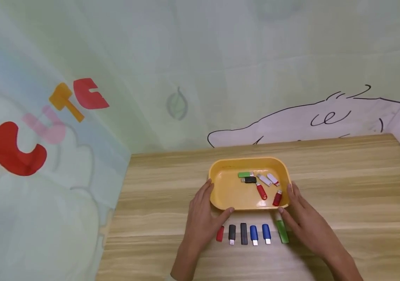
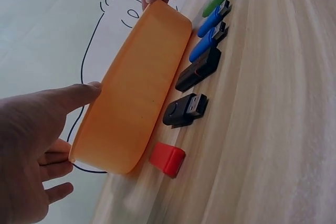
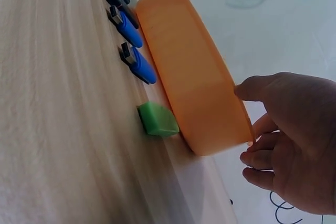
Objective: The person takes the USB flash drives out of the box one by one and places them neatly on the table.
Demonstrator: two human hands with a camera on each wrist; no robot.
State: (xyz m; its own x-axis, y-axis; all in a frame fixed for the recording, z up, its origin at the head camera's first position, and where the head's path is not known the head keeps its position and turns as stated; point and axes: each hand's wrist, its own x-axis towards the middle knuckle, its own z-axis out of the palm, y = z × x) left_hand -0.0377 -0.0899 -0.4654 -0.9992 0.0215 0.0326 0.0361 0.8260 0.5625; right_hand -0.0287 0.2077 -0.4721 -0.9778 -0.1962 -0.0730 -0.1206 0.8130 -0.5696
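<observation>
A yellow plastic tray (image 1: pixel 226 193) sits on the table between both hands. My left hand (image 1: pixel 201 218) grips its left end, thumb at the near rim and fingers along the side. The right hand (image 1: pixel 308 222) holds the opposite end the same way. Inside lie several USB sticks: a green one (image 1: pixel 244 175), a black one (image 1: pixel 249 180), two white ones and two red ones, one being the red stick (image 1: pixel 261 191). In the left wrist view, the tray's orange-looking outer wall (image 2: pixel 128 87) stands close beside a row of sticks.
Before the tray, a row runs left to right: a red stick (image 1: pixel 220 234), two black sticks, two blue sticks including this blue stick (image 1: pixel 266 231), and a green stick (image 1: pixel 282 232) near the right thumb. Printed curtains hang behind and left of the wooden table (image 1: pixel 157 183).
</observation>
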